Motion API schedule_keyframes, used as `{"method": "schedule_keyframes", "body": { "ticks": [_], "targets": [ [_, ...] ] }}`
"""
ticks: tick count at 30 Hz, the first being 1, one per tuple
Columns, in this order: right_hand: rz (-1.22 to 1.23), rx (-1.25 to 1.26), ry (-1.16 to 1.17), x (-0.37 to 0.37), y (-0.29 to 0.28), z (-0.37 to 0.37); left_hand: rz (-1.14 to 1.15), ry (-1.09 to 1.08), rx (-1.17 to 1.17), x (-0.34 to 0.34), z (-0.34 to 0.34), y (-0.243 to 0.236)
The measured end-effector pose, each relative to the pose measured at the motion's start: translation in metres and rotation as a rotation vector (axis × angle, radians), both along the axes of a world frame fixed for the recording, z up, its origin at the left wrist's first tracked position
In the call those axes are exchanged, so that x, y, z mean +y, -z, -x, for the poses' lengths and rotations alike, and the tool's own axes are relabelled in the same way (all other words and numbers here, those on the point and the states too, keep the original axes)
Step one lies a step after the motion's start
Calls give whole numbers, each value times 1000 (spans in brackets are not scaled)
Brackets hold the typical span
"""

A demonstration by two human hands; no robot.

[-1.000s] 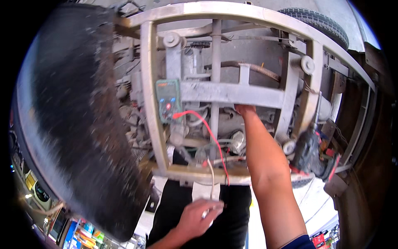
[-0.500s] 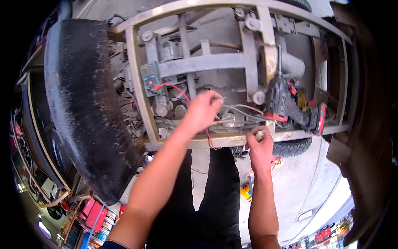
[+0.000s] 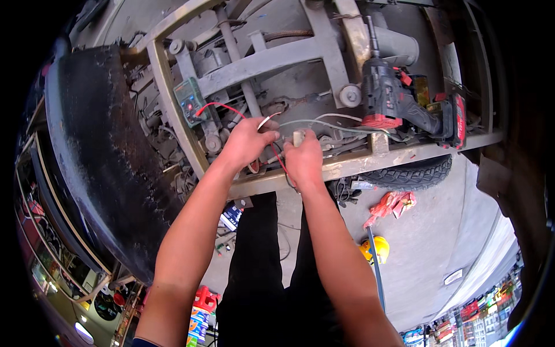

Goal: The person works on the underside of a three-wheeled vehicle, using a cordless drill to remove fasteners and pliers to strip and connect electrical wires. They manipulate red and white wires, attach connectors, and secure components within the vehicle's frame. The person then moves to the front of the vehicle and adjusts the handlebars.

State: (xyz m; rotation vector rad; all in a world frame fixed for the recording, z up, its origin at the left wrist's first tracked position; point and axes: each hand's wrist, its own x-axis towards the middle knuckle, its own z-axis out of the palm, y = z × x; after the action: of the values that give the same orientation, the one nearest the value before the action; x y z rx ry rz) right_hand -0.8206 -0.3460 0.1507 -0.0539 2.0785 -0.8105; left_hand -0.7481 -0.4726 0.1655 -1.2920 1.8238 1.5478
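Over the near rail of the metal vehicle frame [image 3: 352, 165], my two hands are close together. My left hand [image 3: 247, 143] is closed in a pinch on a thin wire [image 3: 267, 121], whose pale end sticks out past the fingers. Fingers of my right hand [image 3: 304, 161] are wrapped round a small cream-coloured piece [image 3: 298, 137]; its kind is unclear because the hand covers most of it. A green multimeter [image 3: 188, 102] leans on the left frame bar. From it a red test lead [image 3: 226, 106] runs behind my left hand and down beside the right.
A black-and-red cordless impact wrench [image 3: 384, 92] lies on the frame at right. A green wire [image 3: 324, 125] crosses behind my hands. Left stands a large black rusty panel [image 3: 98, 156]. Below the rail are a tyre [image 3: 410, 173], a red cloth [image 3: 393, 206] and a yellow object [image 3: 376, 248].
My right hand has moved left and up to beside my left hand, still holding the cream piece. My left hand has shifted left. The view has tilted and moved.
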Motion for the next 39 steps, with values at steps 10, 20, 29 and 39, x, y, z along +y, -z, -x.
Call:
{"method": "schedule_keyframes", "body": {
  "ticks": [10,20,29,39],
  "targets": [
    [82,-91,-381,1,12,23,-50,106,5,-7,-17,9],
    [125,-96,-503,2,16,27,-175,-38,18,-5,-24,8],
    [163,-67,-529,5,15,33,-64,-29,95,6,-22,14],
    [184,-128,-540,12,7,37,-302,-277,158,15,-20,18]
  ]
}}
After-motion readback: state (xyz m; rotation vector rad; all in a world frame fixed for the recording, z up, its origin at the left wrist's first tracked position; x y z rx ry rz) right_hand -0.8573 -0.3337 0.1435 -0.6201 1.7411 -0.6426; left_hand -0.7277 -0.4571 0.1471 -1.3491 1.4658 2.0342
